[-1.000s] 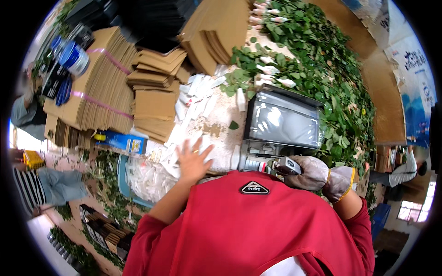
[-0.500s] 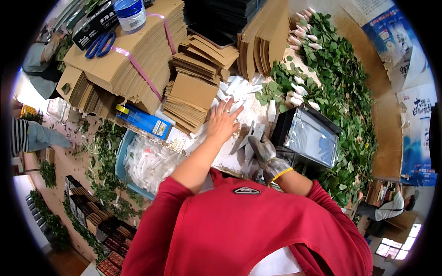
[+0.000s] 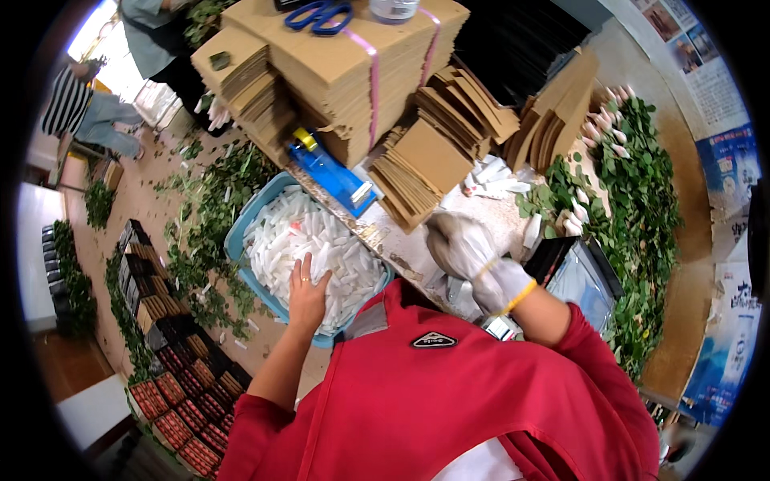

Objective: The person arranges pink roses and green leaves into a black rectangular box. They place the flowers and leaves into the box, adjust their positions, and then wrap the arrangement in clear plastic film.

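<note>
My left hand (image 3: 309, 295), bare with a ring, is spread over a light blue basin (image 3: 237, 240). Its fingers touch or hover just above a heap of small white tube-like pieces (image 3: 321, 240); nothing shows in its grasp. On the white worktop (image 3: 413, 250), my right hand (image 3: 464, 247) wears a grey-white work glove with a yellow cuff. Seen from its back and slightly blurred, it hides its own fingers. Part of a silvery object (image 3: 460, 295) shows below the glove. More white pieces (image 3: 493, 178) lie farther back on the worktop.
Stacked cardboard sheets (image 3: 345, 72), blue scissors (image 3: 319, 16) and a blue tape dispenser (image 3: 337, 180) stand at the back left. A black tray with clear film (image 3: 579, 276) is at right, beside leafy stems with pale pink wrapped flower heads (image 3: 603, 124). Leaf litter (image 3: 212, 240) covers floor.
My left hand has gone from the worktop down left to the basin. The right hand has turned over, hiding the grey metal pieces it held. The view has swung left.
</note>
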Available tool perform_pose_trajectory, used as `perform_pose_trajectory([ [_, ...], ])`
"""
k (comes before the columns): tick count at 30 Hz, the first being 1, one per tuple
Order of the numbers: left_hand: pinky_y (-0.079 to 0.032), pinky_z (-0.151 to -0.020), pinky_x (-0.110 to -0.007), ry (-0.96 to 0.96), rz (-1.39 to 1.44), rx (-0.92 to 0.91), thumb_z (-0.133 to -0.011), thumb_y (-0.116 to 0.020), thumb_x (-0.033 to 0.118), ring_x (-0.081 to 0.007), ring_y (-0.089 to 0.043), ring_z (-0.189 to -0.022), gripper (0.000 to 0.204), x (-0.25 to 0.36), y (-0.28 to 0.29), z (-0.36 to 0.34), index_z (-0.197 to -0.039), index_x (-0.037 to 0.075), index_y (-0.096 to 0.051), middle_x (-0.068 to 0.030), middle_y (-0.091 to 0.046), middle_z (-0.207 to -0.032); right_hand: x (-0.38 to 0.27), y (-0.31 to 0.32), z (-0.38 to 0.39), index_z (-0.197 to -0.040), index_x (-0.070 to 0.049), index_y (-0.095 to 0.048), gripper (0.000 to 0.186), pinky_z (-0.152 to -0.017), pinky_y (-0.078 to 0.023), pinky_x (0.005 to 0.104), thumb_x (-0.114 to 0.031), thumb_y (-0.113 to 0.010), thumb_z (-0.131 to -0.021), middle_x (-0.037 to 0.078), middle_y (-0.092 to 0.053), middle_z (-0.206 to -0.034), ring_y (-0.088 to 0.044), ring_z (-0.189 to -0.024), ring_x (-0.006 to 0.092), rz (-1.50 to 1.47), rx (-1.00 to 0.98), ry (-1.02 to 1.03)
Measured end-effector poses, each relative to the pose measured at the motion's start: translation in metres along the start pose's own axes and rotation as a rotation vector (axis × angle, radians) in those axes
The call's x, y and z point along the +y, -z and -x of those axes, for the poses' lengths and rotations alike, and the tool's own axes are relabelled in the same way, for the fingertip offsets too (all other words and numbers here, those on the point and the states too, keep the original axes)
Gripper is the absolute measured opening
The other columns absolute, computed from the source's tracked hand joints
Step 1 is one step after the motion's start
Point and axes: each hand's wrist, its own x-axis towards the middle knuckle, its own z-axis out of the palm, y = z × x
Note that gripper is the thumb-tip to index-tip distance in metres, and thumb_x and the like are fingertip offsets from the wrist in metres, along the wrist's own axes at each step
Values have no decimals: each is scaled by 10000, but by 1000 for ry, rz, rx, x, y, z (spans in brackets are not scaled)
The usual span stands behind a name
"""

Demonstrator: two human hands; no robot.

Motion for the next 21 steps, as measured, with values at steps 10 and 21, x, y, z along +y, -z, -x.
perform_pose_trajectory([
  [10,-417,-1007,-305,482,1305,11,-978,-589,227,-226,-601,-1121,354,48,-15,-127,-1203,-42,-634,-129,-683,-1154,-32,-44,-59,-1080,25,-679,407,-821,-516,353,-326,-601,-888,163,-715,-931,-670,-901,231,-964,-27,-144],
  [21,-385,-1073,-394,918,1498,-53,-960,-530,178,-256,-557,-1226,457,36,-31,-145,-1375,-13,-509,-131,-594,-1336,44,-16,95,-923,-28,-719,302,-698,-514,296,-327,-684,-891,102,-691,-888,-659,-822,192,-772,-444,-501],
])
